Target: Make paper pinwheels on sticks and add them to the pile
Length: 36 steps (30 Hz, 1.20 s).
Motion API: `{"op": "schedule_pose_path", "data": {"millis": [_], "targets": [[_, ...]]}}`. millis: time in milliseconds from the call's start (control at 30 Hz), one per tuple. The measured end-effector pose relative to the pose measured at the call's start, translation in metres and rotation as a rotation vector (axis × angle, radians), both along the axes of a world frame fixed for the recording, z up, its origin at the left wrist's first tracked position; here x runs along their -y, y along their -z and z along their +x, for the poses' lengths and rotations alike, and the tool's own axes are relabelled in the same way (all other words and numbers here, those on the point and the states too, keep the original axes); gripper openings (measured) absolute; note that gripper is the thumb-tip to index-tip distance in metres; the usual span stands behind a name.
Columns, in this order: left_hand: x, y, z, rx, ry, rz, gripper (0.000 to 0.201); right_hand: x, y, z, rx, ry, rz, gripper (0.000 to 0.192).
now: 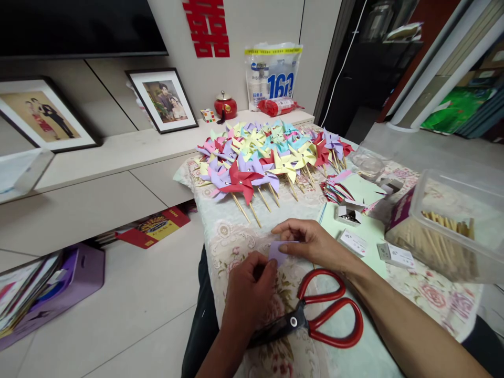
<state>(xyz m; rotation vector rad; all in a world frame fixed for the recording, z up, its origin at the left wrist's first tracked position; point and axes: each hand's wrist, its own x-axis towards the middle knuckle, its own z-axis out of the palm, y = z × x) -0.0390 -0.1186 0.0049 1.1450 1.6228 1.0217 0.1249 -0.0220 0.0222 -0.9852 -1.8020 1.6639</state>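
A small piece of purple paper [277,253] is held between my two hands above the flowered tablecloth. My left hand [250,286] pinches its lower left edge with thumb and finger. On the other side, my right hand [303,240] grips the paper's upper right part, thumb on top. Red-handled scissors [334,321] lie on the cloth just below the hands, their blades partly hidden by my left wrist. Beyond the hands stand many paper pinwheels on wooden sticks, a red pinwheel [241,181] and a yellow pinwheel [286,166] among the nearest.
At right, a clear plastic box [444,226] holds wooden sticks. Small white boxes [353,243], an opened box of metal fasteners [348,214] and coloured paper sheets [360,190] lie beside it. Behind the table runs a low cabinet [129,157] with framed photos.
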Motion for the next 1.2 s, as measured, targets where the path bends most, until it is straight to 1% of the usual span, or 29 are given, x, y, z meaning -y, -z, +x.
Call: {"op": "schedule_pose_path", "data": {"millis": [100, 167, 233, 300, 367, 400, 433, 500, 567, 700, 767, 833, 900, 967, 1000, 1100, 1200], "targets": [[0.000, 0.000, -0.002, 0.003, 0.023, -0.001, 0.024, 0.000, 0.003, 0.001, -0.003, 0.019, 0.053, 0.039], [0.001, 0.000, -0.004, -0.044, -0.012, 0.045, 0.018, 0.000, 0.004, 0.001, 0.014, 0.047, 0.134, 0.037], [0.003, -0.003, -0.005, -0.122, -0.114, 0.119, 0.021, 0.000, 0.005, 0.001, 0.038, 0.091, 0.279, 0.032], [0.005, -0.007, -0.006, -0.139, -0.205, 0.158, 0.028, 0.000, 0.005, 0.001, 0.048, 0.125, 0.493, 0.023], [0.007, -0.012, -0.006, -0.018, -0.214, 0.130, 0.036, -0.001, 0.005, 0.001, 0.030, 0.119, 0.718, 0.011], [0.007, -0.014, -0.006, 0.089, -0.198, 0.100, 0.041, -0.001, 0.005, 0.001, 0.014, 0.101, 0.811, 0.008], [0.007, -0.015, -0.005, 0.213, -0.177, 0.064, 0.048, -0.001, 0.004, 0.001, -0.002, 0.078, 0.882, 0.009], [0.005, -0.016, -0.003, 0.456, -0.152, -0.011, 0.055, 0.000, 0.002, 0.000, -0.028, 0.047, 0.972, 0.012], [0.001, -0.013, -0.001, 0.616, -0.168, -0.049, 0.051, 0.000, 0.001, -0.001, -0.041, 0.033, 1.021, 0.012], [-0.006, -0.005, 0.001, 0.701, -0.256, 0.001, 0.036, 0.001, 0.002, -0.002, -0.029, -0.022, 1.052, 0.013], [-0.007, -0.003, 0.001, 0.723, -0.305, 0.023, 0.037, 0.001, 0.004, -0.003, -0.011, -0.061, 1.048, 0.013], [-0.008, -0.003, 0.001, 0.724, -0.350, 0.043, 0.044, 0.001, 0.005, -0.003, 0.007, -0.105, 1.040, 0.015], [-0.007, -0.003, -0.001, 0.699, -0.370, 0.063, 0.057, 0.001, 0.005, -0.001, 0.017, -0.136, 1.017, 0.023], [-0.006, -0.002, -0.004, 0.668, -0.369, 0.066, 0.070, 0.000, 0.002, 0.002, 0.025, -0.117, 0.973, 0.031], [-0.005, -0.002, -0.006, 0.660, -0.366, 0.061, 0.075, 0.001, -0.001, 0.003, 0.029, -0.092, 0.945, 0.032], [-0.004, 0.000, -0.011, 0.644, -0.375, 0.045, 0.083, 0.002, -0.011, 0.009, 0.063, -0.029, 0.831, 0.024], [-0.003, -0.001, -0.014, 0.613, -0.376, 0.030, 0.080, 0.009, -0.019, 0.012, 0.113, -0.012, 0.695, 0.015]]}}
